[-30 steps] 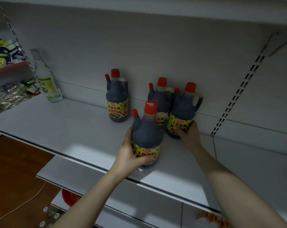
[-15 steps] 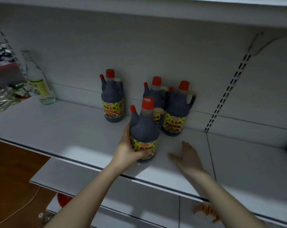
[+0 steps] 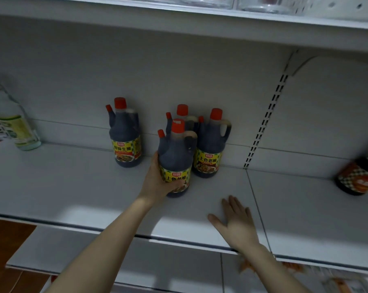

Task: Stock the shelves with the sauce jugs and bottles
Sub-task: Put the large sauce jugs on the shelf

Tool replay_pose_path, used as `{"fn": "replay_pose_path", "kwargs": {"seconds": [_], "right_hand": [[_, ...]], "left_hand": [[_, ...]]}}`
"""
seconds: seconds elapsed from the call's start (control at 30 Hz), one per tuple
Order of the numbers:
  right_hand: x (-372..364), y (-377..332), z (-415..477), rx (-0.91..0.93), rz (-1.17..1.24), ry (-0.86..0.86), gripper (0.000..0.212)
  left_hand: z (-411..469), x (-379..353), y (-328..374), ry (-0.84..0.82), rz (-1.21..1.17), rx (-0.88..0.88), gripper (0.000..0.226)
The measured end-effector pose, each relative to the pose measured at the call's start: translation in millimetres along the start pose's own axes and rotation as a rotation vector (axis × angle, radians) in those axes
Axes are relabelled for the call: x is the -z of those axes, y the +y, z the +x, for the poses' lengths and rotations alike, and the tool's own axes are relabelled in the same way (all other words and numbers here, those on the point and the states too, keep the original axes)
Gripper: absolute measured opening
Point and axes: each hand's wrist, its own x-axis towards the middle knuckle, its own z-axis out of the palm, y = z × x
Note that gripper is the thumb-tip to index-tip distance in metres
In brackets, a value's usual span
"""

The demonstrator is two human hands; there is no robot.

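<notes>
Dark sauce jug (image 3: 174, 157) gripped by left hand (image 3: 157, 182), right hand (image 3: 237, 224) flat.

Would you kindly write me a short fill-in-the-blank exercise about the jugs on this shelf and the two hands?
1. Every soy sauce jug here has ____ caps.
2. ____ such jugs are on the white shelf.
3. The left hand grips the front jug; the open right hand holds ____.
4. A clear glass bottle stands at the shelf's far ____ end.
Missing words: red; four; nothing; left.
</notes>
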Motion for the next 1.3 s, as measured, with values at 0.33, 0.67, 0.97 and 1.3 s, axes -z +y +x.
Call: {"fn": "replay_pose_path", "kwargs": {"seconds": [0.33, 0.67, 0.97, 1.3], "right_hand": [[5, -3, -3, -0.029, 0.004, -0.027, 0.130], [3, -2, -2, -0.043, 0.001, -0.006, 0.142], [5, -4, -1, -0.040, 0.013, -0.015, 0.130], [4, -3, -3, -0.013, 0.062, 0.017, 0.108]], "left_hand": [[-12, -8, -26, -0.060, -0.002, 0.117, 0.111], [-17, -3, -29, -0.049, 0.044, 0.199, 0.089], [-18, -4, -27, -0.035, 0.051, 0.180, 0.069], [-21, -8, -24, -0.038, 0.152, 0.190, 0.075]]}}
